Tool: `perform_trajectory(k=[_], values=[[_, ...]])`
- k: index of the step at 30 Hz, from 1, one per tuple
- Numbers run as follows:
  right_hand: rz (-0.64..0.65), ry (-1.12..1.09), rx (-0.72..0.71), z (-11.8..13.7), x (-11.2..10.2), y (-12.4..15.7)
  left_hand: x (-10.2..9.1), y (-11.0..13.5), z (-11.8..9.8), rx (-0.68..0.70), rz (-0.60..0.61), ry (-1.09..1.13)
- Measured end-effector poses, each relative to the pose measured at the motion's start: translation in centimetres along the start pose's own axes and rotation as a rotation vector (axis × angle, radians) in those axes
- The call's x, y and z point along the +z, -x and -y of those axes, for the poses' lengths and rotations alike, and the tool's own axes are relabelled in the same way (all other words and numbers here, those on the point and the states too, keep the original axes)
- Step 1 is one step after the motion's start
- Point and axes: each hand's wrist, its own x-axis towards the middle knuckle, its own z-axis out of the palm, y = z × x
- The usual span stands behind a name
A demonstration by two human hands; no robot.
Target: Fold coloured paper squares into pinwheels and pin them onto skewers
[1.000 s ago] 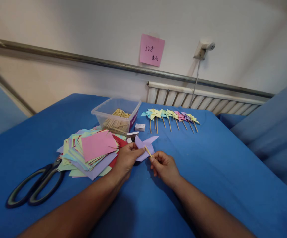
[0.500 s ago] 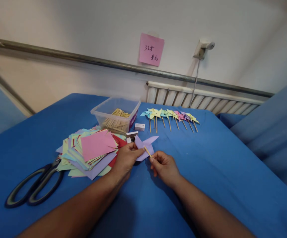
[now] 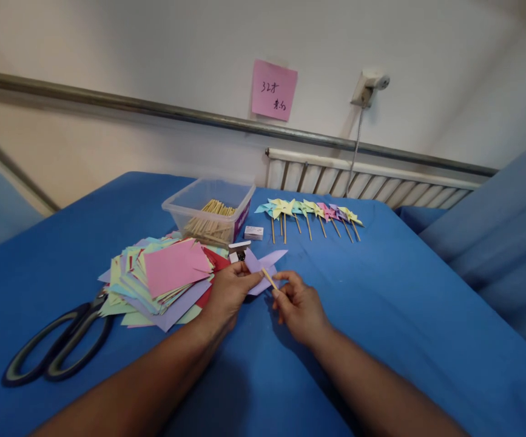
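Pinwheel (image 3: pixel 267 262) in purple paper sits pinched in the left hand (image 3: pixel 229 294), its stick (image 3: pixel 269 278) pinched by the right hand (image 3: pixel 301 307). Left of the pinwheel lies a paper pile (image 3: pixel 177 267).

Pale wall (image 3: pixel 176 54) | metal pipe (image 3: pixel 176 112) across | white radiator (image 3: pixel 292 175) below | blue curtain (image 3: pixel 508 230) right

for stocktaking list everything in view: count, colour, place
folded paper: 1, purple, centre
held stick: 1, tan, centre
tub: 1, clear, back
loose sticks: many, tan, tub
sheets: many, mixed, left
scissors: 1, dark, left
closed box: 1, white, centre
open box: 1, white, centre
pinwheels: about nine, pastel, back
note: 1, pink, wall
pipe: 1, grey, wall
radiator: 1, white, wall
socket: 1, white, wall
curtain: 1, blue, right
cover: 1, blue, underneath
left hand: 1, bare, holding paper
right hand: 1, bare, holding stick
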Motion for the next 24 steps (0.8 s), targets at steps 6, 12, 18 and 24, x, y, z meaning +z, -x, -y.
perform_trajectory(k=[6, 12, 18, 24], values=[[0.027, 0.109, -0.161, 0.5, -0.2, 0.6, 0.1, 0.2, -0.4, -0.002, -0.021, -0.016], [0.065, -0.214, -0.005, 0.4, 0.3, 0.2, 0.1, 0.4, -0.6, -0.009, -0.009, 0.01], [0.134, -0.489, 0.121, 0.5, -0.1, -0.3, -0.1, 0.2, -0.1, -0.015, 0.01, -0.005], [0.173, -0.573, 0.153, 0.4, -0.5, -0.5, -0.1, 0.1, -0.1, -0.029, 0.006, -0.015]])
